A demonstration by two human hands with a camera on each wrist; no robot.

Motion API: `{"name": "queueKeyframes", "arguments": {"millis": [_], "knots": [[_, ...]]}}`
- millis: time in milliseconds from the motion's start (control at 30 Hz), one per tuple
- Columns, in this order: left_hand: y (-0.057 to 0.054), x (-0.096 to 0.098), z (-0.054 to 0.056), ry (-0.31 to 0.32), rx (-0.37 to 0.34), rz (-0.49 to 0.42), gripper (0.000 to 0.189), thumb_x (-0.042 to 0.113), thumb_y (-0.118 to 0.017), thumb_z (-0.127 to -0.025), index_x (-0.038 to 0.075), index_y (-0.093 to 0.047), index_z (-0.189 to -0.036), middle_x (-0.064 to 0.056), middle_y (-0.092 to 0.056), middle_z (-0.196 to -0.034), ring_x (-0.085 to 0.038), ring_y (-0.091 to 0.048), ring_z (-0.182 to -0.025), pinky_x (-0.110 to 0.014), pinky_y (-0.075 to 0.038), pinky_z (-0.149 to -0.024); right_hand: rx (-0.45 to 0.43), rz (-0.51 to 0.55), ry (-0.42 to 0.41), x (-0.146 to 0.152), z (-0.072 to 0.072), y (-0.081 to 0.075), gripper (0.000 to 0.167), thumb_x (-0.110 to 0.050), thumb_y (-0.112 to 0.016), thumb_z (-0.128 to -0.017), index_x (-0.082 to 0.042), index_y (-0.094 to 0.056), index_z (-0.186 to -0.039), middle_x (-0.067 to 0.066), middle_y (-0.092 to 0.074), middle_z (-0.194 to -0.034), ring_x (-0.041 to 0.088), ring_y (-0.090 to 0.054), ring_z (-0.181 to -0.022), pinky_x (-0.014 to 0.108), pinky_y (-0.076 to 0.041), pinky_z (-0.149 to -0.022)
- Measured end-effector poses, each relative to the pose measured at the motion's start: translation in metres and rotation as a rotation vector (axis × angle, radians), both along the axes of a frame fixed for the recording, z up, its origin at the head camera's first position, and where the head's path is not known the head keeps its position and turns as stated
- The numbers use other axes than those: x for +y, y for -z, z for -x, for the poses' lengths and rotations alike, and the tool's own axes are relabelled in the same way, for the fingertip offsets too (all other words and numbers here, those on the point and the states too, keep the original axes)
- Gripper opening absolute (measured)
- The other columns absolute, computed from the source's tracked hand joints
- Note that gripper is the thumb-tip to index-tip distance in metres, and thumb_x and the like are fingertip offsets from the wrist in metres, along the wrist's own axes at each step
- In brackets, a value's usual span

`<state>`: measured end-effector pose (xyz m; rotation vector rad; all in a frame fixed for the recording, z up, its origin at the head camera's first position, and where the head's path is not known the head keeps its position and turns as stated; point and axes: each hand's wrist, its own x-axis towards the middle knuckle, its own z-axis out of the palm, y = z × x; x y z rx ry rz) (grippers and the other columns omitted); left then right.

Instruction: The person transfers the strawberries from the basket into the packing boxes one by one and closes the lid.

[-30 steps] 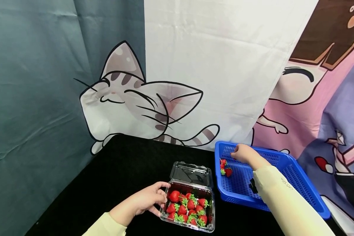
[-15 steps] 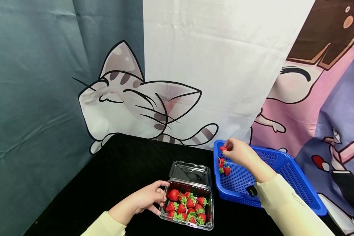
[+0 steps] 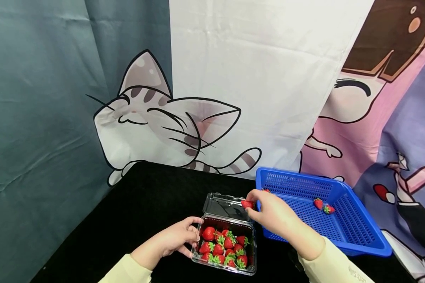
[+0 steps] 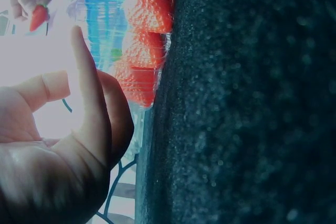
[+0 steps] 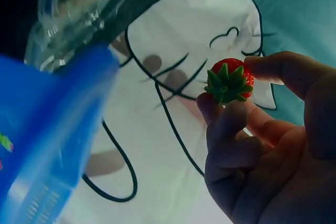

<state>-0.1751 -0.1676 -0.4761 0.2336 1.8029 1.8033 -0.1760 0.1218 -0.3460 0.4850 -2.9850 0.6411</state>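
In the head view my left hand [image 3: 175, 237] grips the left side of a clear plastic clamshell box [image 3: 221, 270], its hinged lid [image 3: 226, 206] lying open behind. Several strawberries [image 3: 218, 250] with green caps fill the box. My right hand [image 3: 274, 214] pinches a single strawberry [image 3: 247, 204] between thumb and fingers, over the lid's right edge in this view. Seen from the right wrist, that strawberry's leafy cap [image 5: 229, 84] faces the camera. The left wrist view shows loosely bent fingers beside the box wall, with berries [image 4: 149, 9] pressed against the plastic.
A blue perforated basket [image 3: 372, 222] stands right of the box. Two strawberries [image 3: 322, 206] lie in its right part, and another [image 3: 266, 190] shows at its left behind my hand. Black cloth [image 3: 156, 200] covers the table. Printed curtains [image 3: 269, 78] hang behind it.
My right hand has picked a strawberry from the basket's left side and carried it left and nearer, over the lid. My left hand has stayed at the box.
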Motion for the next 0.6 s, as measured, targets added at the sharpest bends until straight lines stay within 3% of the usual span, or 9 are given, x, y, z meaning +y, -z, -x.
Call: {"name": "queueKeyframes", "arguments": {"millis": [233,400,600], "knots": [[0.002,0.001,0.0,0.003,0.002,0.008,0.063,0.003,-0.06,-0.085,0.003,-0.036,-0.143,-0.01,-0.056,-0.096,-0.02,-0.055,-0.079,-0.031,-0.059,-0.052,0.054,-0.022,-0.089,-0.007,-0.017,0.031,0.014,-0.024,-0.074,-0.086,-0.026,-0.064,-0.096,-0.013,-0.063,-0.09,0.01,-0.06,-0.081,0.036,-0.053,-0.073],[0.002,-0.001,0.0,0.009,0.002,0.005,0.064,0.004,-0.06,-0.084,0.003,-0.035,-0.144,-0.009,-0.056,-0.095,-0.019,-0.055,-0.08,-0.031,-0.059,-0.052,0.091,-0.064,-0.149,-0.012,-0.028,0.053,0.017,-0.027,-0.074,-0.085,-0.026,-0.065,-0.099,-0.013,-0.063,-0.093,0.008,-0.061,-0.081,0.035,-0.054,-0.069],[0.004,-0.001,0.001,0.009,-0.002,0.008,0.064,0.004,-0.06,-0.084,0.003,-0.035,-0.143,-0.009,-0.056,-0.094,-0.019,-0.055,-0.079,-0.03,-0.059,-0.052,0.134,-0.116,-0.125,-0.016,-0.034,0.078,0.019,-0.028,-0.076,-0.083,-0.024,-0.064,-0.097,-0.012,-0.061,-0.088,0.003,-0.052,-0.065,0.03,-0.048,-0.054]]}}
